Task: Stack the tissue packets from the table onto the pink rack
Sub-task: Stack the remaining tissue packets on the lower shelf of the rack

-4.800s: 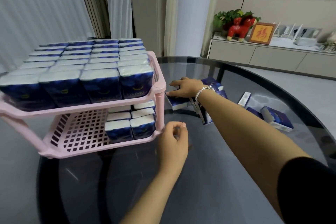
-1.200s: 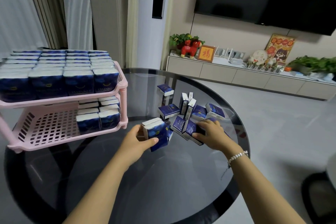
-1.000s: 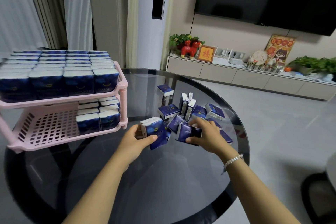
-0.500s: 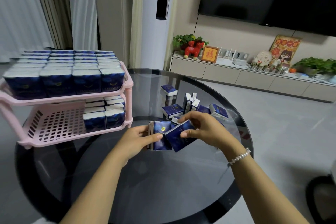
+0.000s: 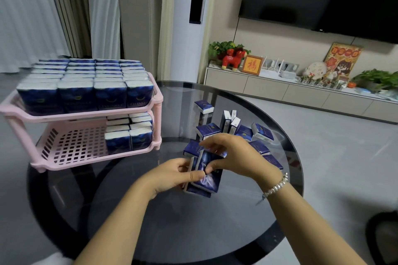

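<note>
Now joined, both hands (image 5: 234,157) blur and hide their packets (image 5: 206,175).

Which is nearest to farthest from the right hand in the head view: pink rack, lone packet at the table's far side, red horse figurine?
From the right hand:
1. Lone packet, just beyond it on the table.
2. Pink rack, to the left.
3. Red horse figurine, on the far cabinet.

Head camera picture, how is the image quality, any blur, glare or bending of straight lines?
Head view: wide-angle bending shows in the leaning curtains and curved cabinet; the glass table mirrors the room in pale patches; the packets held by the left hand and right hand look slightly smeared; the pink rack is fairly sharp; lighting is soft and even.
</note>
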{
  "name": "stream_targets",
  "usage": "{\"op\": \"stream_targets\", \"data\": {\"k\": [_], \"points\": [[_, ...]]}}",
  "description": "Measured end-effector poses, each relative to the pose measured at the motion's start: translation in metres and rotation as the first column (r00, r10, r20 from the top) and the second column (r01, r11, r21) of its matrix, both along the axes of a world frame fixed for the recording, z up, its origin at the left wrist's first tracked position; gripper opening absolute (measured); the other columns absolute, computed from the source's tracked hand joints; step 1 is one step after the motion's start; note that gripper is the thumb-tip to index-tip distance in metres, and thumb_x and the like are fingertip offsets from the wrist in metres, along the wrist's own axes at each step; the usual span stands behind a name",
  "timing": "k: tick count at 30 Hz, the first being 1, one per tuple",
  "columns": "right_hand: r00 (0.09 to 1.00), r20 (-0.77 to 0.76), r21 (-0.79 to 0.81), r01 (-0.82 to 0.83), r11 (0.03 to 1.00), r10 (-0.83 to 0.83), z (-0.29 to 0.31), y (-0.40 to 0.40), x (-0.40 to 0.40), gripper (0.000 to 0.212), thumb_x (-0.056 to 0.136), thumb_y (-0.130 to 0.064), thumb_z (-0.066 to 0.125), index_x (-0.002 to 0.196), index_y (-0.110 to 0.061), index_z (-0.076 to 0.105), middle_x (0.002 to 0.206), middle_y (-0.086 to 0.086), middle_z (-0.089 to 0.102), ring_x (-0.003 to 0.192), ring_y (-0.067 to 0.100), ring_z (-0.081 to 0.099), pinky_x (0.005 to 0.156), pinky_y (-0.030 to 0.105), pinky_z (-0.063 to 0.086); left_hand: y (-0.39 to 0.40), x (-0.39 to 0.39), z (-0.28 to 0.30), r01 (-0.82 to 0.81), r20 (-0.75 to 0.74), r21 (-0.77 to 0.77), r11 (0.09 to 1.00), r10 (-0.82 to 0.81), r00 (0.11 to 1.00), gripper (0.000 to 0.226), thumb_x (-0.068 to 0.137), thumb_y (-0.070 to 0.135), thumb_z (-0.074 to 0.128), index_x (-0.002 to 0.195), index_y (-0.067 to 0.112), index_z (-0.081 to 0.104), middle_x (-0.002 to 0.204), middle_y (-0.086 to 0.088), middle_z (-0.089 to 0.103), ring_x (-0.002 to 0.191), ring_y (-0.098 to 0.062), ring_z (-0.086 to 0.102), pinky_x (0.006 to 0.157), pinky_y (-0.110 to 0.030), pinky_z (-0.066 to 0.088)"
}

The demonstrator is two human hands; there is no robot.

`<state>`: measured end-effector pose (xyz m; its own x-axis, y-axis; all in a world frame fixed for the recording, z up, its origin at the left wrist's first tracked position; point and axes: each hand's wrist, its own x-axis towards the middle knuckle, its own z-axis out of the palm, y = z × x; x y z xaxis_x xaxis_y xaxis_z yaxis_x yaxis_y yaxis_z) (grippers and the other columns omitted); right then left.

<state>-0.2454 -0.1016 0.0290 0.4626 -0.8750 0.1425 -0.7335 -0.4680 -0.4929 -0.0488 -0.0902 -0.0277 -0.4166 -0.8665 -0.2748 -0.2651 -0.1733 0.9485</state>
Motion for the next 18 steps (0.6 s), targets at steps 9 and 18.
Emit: {"op": "stream_targets", "data": {"k": [9, 18], "points": [[0.984, 0.180, 0.515, -0.089, 0.853, -0.006, -0.022, -0.002, 0.006, 0.072, 0.080, -0.024, 0.071, 0.142, -0.025, 0.035, 0.124, -0.014, 0.051, 0.107, 0.000, 0.052, 0.087, 0.014, 0.044, 0.008, 0.032, -0.006, -0.088, -0.009, -0.045, 0.995, 0.088, 0.996, 0.078, 0.048, 0.031, 0.085, 0.118, 0.038, 0.051, 0.123, 0.008, 0.062, 0.113, -0.010, 0.060, 0.101, -0.038, 0.048], [0.991, 0.127, 0.289, -0.074, 0.954, 0.038, -0.034, 0.005, 0.028, 0.081, 0.066, -0.032, 0.083, 0.133, -0.034, 0.038, 0.126, -0.012, 0.051, 0.102, 0.003, 0.055, 0.078, 0.015, 0.046, 0.028, 0.039, 0.000, 0.035, 0.448, -0.193, 0.981, 0.057, 0.892, 0.106, 0.082, 0.034, 0.070, 0.150, 0.033, -0.011, 0.160, 0.010, 0.000, 0.147, -0.015, 0.009, 0.119, -0.035, 0.017]]}}
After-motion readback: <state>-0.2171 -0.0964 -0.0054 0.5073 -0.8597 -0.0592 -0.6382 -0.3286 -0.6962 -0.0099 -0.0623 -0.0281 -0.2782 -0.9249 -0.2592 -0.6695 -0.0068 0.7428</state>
